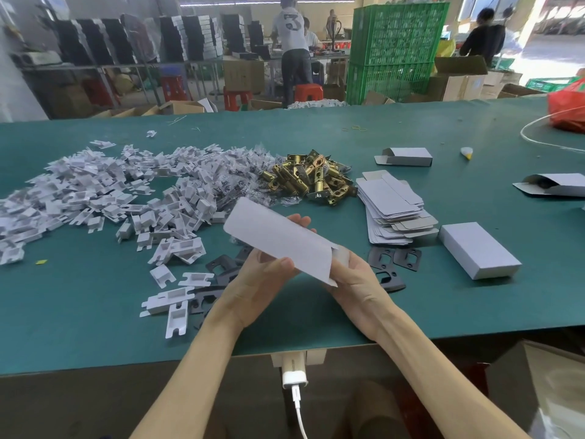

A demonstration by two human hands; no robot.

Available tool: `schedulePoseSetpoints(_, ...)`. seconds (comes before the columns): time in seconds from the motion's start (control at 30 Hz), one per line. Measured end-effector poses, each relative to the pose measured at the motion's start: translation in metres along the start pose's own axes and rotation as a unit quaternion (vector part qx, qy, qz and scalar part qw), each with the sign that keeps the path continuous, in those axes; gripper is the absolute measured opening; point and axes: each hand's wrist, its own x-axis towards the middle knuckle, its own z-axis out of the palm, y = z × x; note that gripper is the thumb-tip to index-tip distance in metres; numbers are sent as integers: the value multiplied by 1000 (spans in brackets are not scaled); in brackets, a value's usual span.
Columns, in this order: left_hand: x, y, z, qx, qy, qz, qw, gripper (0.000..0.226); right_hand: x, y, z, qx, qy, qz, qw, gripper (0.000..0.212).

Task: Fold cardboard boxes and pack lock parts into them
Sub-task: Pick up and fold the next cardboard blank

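left hand (pixel 262 282): grasps the box, thumb pressed on its near face, fingertips showing past its far edge.
right hand (pixel 354 277): grips the box's right end at the open flap; the thumb is partly hidden behind the card.
box (pixel 278 236): matte white cardboard, a long flattish sleeve, tilted and held above the tabletop near the middle of the front edge.
plates (pixel 392 259): flat black metal with cut-outs and screw holes, lying on the tabletop under and beside both hands.
blanks (pixel 392 210): a slumped stack of flat white card with grey undersides, right of the hands.
closed box (pixel 478 250): a crisp white rectangular block, just right of the blanks.
latches (pixel 310 177): shiny brass cylinders with faceplates, heaped at mid-tabletop.
inserts (pixel 110 191): small notched pieces of white folded card, a wide loose pile toward the left edge.
open boxes (pixel 406 156): white, flaps out, toward the far right.
tabletop (pixel 95 296): smooth matte green.
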Motion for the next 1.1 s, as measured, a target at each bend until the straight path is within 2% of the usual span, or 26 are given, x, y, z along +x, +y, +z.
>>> schedulePoseSetpoints(0.1, 1, 0, -3, -47, 44, 15, 998, 86, 0, 1, 0, -3, 18, -3, 1000, 62)
schedulePoseSetpoints(0.2, 5, -2, -1, -88, 100, 13, 991, 86, -1, 2, 0, 8, 9, -6, 1000, 57)
schedulePoseSetpoints(0.23, 6, -3, -3, -107, 124, 7, 986, 81, -2, 2, 1, 7, -2, -8, 1000, 54)
schedulePoseSetpoints(0.33, 10, -9, -6, -140, 192, 9, 971, 47, -3, 2, 1, -23, -17, -26, 999, 50)
schedulePoseSetpoints(0.43, 14, -12, -8, -141, 234, 7, 962, 38, -3, 3, 2, -31, -18, -41, 999, 50)
schedulePoseSetpoints(0.63, 12, -16, -1, -52, 207, -38, 976, 40, -3, 10, 2, -84, 49, -60, 993, 38)
schedulePoseSetpoints(0.77, 13, -16, 3, -49, 232, -26, 971, 45, -2, 14, 1, -115, 41, -75, 990, 28)
schedulePoseSetpoints(0.9, 14, -19, -1, -22, 258, 14, 966, 35, -1, 17, 0, -139, 48, -81, 986, 21)
schedulePoseSetpoints(1.1, 15, -20, -8, -29, 277, 8, 960, 27, -1, 17, 3, -176, 48, -79, 980, 17)
